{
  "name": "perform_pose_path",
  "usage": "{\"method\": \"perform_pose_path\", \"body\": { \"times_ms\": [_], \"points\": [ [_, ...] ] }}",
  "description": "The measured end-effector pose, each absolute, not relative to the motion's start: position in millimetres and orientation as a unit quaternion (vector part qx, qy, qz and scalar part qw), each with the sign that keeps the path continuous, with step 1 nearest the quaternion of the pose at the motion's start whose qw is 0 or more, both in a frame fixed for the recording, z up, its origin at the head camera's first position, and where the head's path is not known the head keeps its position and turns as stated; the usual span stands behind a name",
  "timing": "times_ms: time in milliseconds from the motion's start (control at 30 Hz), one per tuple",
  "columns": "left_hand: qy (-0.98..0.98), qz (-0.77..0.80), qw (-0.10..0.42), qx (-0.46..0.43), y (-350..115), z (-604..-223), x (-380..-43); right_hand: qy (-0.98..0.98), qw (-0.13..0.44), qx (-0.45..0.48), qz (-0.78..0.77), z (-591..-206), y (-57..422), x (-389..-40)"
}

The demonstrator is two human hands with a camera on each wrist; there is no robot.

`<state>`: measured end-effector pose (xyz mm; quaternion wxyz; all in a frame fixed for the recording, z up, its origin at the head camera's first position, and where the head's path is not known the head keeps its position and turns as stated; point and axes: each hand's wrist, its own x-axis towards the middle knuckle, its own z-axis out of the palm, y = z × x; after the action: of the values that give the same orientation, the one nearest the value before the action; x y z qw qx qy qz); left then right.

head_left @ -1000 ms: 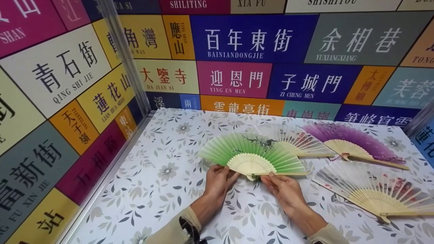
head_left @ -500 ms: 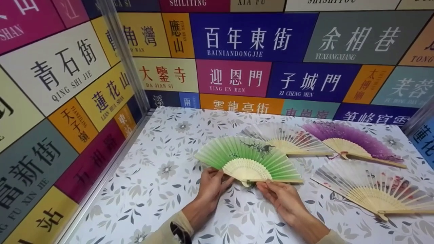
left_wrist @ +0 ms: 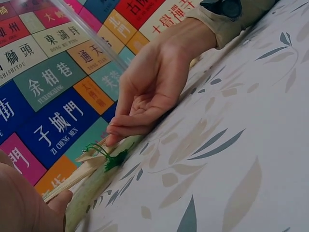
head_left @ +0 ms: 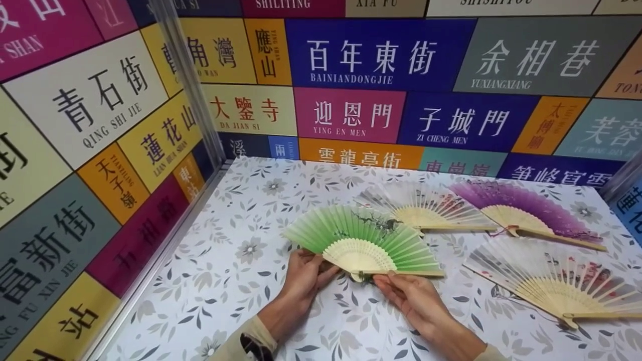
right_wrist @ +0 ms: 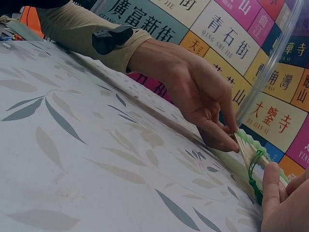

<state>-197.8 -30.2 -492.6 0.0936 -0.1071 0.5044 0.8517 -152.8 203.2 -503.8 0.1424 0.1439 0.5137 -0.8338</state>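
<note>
A spread green folding fan with a dark branch print and pale ribs is held low over the table by both hands. My left hand pinches its left outer rib between thumb and fingers. My right hand pinches the lower right guard stick, just right of the pivot. A green tassel hangs at the pivot in the right wrist view. Across the left wrist view, the right hand shows its fingertips at the stick, with the left hand at the lower left edge.
Behind the green fan lies a spread white fan with red print. A purple fan lies at the back right, and another white fan nearer on the right. Printed panels wall the back and left of the floral-covered table.
Both hands have shifted left and towards the person, carrying the green fan along. More of the white fan behind it now shows.
</note>
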Motion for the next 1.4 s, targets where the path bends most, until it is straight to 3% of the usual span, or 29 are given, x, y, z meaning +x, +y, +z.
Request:
{"method": "perform_pose_path", "body": {
  "times_ms": [367, 1133, 1267, 1400],
  "points": [
    [0.537, 0.833, 0.102, -0.08, -38.0, -491.0, -191.8, 0.505, 0.157, 0.135, -0.838, -502.8, 204.8, -153.2],
    [0.657, 0.689, 0.295, 0.08, -64.8, -440.4, -173.3, 0.547, 0.26, 0.08, -0.792, -494.3, 226.7, -151.4],
    [0.694, 0.662, 0.261, 0.11, -57.1, -440.5, -176.3, 0.586, 0.256, 0.071, -0.765, -487.4, 227.3, -149.0],
    [0.768, 0.599, 0.163, 0.158, -42.1, -441.4, -184.3, 0.646, 0.226, 0.048, -0.728, -477.3, 233.8, -152.0]
  ]
}}
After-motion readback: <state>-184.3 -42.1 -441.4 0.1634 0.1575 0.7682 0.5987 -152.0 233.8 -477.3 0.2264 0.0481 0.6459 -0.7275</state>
